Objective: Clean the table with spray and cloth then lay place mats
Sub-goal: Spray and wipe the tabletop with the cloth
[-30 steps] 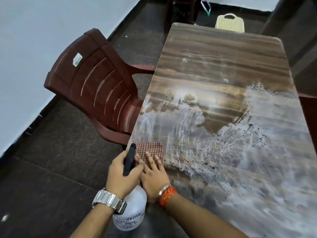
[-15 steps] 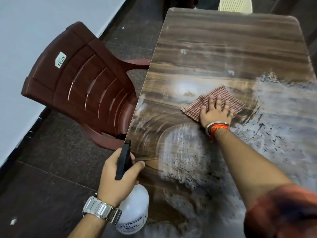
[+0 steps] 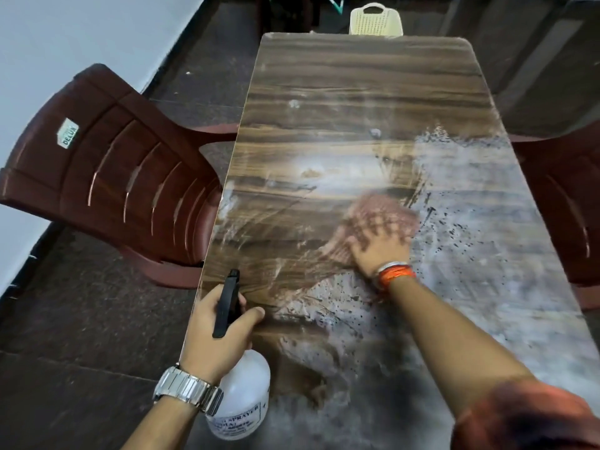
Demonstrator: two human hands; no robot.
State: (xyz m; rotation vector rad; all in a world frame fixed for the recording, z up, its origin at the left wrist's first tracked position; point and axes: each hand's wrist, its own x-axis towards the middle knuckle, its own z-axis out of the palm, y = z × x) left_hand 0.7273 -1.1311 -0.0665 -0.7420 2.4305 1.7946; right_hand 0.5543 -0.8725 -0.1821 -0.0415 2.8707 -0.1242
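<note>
1. Cloth [image 3: 373, 216]: red checked, blurred, flat near the middle of the table [image 3: 357, 92]. The straight, spread fingers of your right hand [image 3: 378, 251] press on it.
2. Right wrist: orange band [image 3: 394, 274]. White residue [image 3: 487, 254] covers the tabletop to its right.
3. Spray bottle [image 3: 240, 401]: at the table's near left edge. Your left hand [image 3: 214, 336] curls round its neck, below the black trigger head.
4. Left wrist: metal watch [image 3: 188, 389].
5. Brown chair [image 3: 113, 177]: left of the table.

A maroon slatted plastic armchair [image 3: 123, 190] stands at nine o'clock on the dark speckled tile floor [image 3: 81, 336]. A pale plain wall [image 3: 65, 43] fills ten o'clock. A cream perforated chair back [image 3: 376, 21] shows at twelve, another maroon chair [image 3: 568, 222] at three.
</note>
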